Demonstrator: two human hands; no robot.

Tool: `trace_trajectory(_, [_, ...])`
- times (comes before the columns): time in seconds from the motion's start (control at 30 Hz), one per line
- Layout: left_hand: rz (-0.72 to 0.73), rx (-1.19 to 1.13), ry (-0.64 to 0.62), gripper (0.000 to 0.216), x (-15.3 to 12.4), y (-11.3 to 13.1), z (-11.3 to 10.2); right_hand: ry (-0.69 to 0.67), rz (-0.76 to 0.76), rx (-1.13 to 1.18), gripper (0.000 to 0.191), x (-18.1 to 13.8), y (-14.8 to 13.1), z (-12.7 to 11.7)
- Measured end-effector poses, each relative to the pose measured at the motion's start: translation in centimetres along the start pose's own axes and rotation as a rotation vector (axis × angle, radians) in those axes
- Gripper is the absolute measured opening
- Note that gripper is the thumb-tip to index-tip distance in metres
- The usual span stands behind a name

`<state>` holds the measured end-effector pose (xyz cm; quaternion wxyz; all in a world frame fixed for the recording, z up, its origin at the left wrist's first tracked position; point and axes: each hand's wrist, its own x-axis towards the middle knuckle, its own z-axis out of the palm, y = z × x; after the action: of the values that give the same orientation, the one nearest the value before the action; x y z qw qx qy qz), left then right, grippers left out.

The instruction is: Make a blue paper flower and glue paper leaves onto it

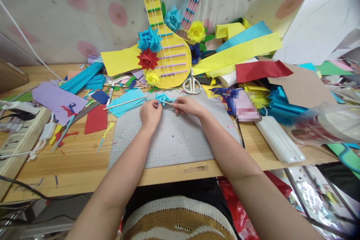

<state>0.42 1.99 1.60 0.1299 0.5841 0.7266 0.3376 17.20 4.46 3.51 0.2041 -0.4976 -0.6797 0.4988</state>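
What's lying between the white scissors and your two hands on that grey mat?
Head view: only bare cutting mat lies between the scissors and the right hand; the left hand helps hold a blue paper flower.

Blue paper flower w/ tan stick, at far edge of grey gridded mat. Worktop light wood. Yellow paper guitar w/ purple strings, green frets; flowers on it blue, red, yellow. Scissors white handles. Glue gun blue. Purple sheet nr left edge, red sheet beside it. Wall cloth white w/ pink dots.
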Motion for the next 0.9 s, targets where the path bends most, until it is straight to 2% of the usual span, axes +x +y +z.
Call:
trace_trajectory(0.2, [0.005, -0.02, -0.041, 0.019, -0.4, 0.2, -0.7, -0.034, 0.01, -0.012, 0.015, -0.5, -0.7, -0.6])
trace_trajectory(0.4, [0.208, 0.09, -0.045, 0.018, -2.2, -1.1, -2.4, -0.107, 0.002, -0.029, 0.017, -1.8, -0.2, 0.1])
trace_trajectory(0.47, [0.269, 0.128, -0.045, 0.018, -2.9, -1.4, -2.7, -0.052, -0.016, -0.087, 0.016, -2.6, 0.3, 0.8])
trace_trajectory(0.53, [0.29, 0.147, -0.043, 0.018, -3.5, -1.6, -2.7, 0.065, -0.07, -0.156, 0.018, -3.4, 0.7, 1.5])
trace_trajectory(0.67, [0.227, 0.109, -0.034, 0.019, -3.7, -1.4, -2.2, 0.261, -0.122, -0.317, 0.02, -4.5, 0.9, 2.4])
trace_trajectory(0.77, [0.195, 0.081, -0.031, 0.019, -3.3, -1.2, -1.8, 0.302, -0.134, -0.425, 0.022, -4.3, 0.8, 2.4])
trace_trajectory(0.9, [0.221, 0.07, -0.015, 0.018, -2.5, -1.3, -1.4, 0.306, -0.135, -0.497, 0.024, -3.8, 0.9, 2.0])
